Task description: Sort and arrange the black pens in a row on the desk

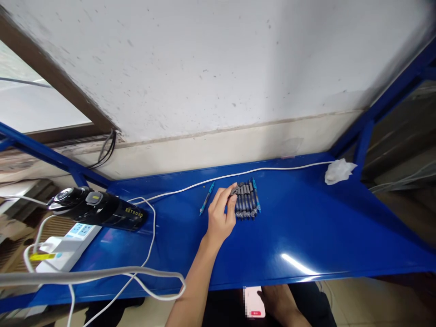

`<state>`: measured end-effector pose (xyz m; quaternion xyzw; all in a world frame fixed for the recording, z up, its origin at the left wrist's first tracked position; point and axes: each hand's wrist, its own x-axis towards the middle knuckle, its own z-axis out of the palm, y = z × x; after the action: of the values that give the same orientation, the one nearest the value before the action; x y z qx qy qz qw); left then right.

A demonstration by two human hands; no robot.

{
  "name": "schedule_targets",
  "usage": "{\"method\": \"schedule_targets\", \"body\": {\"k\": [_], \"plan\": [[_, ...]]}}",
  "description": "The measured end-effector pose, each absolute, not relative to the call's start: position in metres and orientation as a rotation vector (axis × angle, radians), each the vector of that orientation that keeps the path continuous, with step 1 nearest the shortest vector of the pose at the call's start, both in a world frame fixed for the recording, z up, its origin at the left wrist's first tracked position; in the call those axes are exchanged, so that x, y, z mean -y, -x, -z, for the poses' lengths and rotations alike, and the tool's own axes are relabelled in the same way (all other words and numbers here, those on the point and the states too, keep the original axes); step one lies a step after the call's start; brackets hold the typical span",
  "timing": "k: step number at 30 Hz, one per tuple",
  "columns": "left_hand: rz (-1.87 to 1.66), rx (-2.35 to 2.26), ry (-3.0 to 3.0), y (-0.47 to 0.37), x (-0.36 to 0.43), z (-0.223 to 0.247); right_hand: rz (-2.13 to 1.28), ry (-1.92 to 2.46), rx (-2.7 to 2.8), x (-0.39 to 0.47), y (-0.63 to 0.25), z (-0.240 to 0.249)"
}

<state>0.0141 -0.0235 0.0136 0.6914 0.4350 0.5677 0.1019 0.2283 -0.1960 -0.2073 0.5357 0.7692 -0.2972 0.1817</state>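
The left hand reaches out over the blue table, its fingertips pinched on a small dark grey piece at the upper left corner of a row of pens, which lie side by side just to the right of the hand, touching one another; about six show, though the exact count is hard to tell. One single blue pen lies apart, just left of the hand. The right hand is low, below the table's near edge, curled around a pink and white phone. One black handheld tool lies at the left, beside a white power strip, with white cables running across, and one crumpled white tissue at the far right
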Motion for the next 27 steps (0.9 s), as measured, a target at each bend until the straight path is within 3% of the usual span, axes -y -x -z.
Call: {"method": "schedule_targets", "body": {"k": [9,27], "plan": [[-1.609,-1.318,-2.031,-0.013,0.024,-0.012,0.799,-1.518,-2.36,0.187,-0.226,0.208],[-1.679,-1.295,-1.99,-0.015,0.021,-0.012,0.767,-1.508,-2.169,0.196,-0.226,0.233]]}}
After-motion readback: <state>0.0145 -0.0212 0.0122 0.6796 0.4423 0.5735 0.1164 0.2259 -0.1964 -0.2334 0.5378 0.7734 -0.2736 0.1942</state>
